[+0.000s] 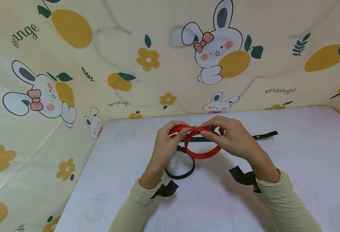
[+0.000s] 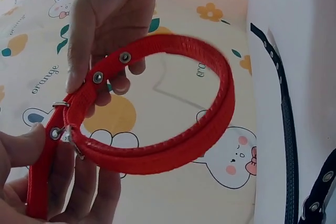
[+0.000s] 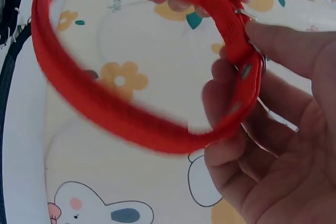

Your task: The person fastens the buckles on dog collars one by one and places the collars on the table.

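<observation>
Collar (image 1: 203,156) pinched by left hand (image 1: 165,144) and right hand (image 1: 236,138) could slip at the buckle (image 1: 196,130) between them if either slackens.

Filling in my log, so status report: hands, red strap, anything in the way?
Left hand, right hand: both pinching red strap. Strap looped, raised, buckle between hands. Black loop, black strap on table; nothing visibly blocking.
</observation>
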### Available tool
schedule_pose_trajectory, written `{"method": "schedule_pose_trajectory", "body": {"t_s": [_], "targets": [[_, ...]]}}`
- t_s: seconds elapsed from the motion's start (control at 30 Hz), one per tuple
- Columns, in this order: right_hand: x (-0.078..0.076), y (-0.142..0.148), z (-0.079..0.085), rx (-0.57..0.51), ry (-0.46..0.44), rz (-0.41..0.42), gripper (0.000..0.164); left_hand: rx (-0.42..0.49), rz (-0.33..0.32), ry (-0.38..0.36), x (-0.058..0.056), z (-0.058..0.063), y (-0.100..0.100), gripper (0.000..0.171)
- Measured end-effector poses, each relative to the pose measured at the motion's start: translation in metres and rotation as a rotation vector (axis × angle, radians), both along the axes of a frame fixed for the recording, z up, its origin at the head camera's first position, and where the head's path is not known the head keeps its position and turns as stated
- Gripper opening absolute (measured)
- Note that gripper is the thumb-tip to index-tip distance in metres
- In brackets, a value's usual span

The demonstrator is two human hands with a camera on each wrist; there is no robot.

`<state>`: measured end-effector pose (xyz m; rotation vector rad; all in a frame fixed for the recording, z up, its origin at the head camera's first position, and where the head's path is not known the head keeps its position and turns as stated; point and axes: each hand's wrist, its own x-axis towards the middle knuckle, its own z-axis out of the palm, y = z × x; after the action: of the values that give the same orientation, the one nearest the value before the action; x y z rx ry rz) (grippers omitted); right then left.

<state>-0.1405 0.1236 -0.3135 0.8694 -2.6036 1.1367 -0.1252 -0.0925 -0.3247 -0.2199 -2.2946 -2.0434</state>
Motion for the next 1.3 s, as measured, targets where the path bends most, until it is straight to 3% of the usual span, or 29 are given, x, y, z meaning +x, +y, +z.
{"method": "schedule_pose_trajectory", "body": {"t_s": [0.07,0.23,0.33,0.43,0.53,0.7,0.8,0.97,1.3], "targets": [[0.0,0.0,0.001,-0.017,-0.021,-0.027,0.018,0.079,0.011,-0.014,-0.001,0.0,0.0,0.03],[0.001,-0.001,0.004,-0.087,-0.116,-0.104,0.022,0.43,0.031,-0.053,-0.004,-0.002,-0.001,0.034],[0.002,-0.002,0.005,-0.131,-0.157,-0.136,0.025,0.51,-0.002,-0.06,-0.005,-0.003,-0.001,0.028],[0.002,-0.003,0.006,-0.171,-0.159,-0.153,0.025,0.476,-0.038,-0.048,-0.005,-0.004,0.001,0.026],[0.002,-0.004,0.006,-0.203,-0.15,-0.152,0.023,0.374,-0.064,-0.005,-0.004,-0.005,0.002,0.027],[0.004,-0.006,0.005,-0.217,-0.172,-0.139,0.026,0.159,-0.051,0.156,0.0,-0.007,0.004,0.028],[0.004,-0.007,0.004,-0.218,-0.184,-0.135,0.027,0.088,-0.022,0.239,0.0,-0.009,0.005,0.025],[0.003,-0.007,0.003,-0.213,-0.183,-0.13,0.028,0.04,0.003,0.295,0.001,-0.01,0.006,0.023],[0.004,-0.008,0.004,-0.213,-0.19,-0.122,0.027,0.019,0.004,0.321,0.002,-0.009,0.006,0.024]]}}
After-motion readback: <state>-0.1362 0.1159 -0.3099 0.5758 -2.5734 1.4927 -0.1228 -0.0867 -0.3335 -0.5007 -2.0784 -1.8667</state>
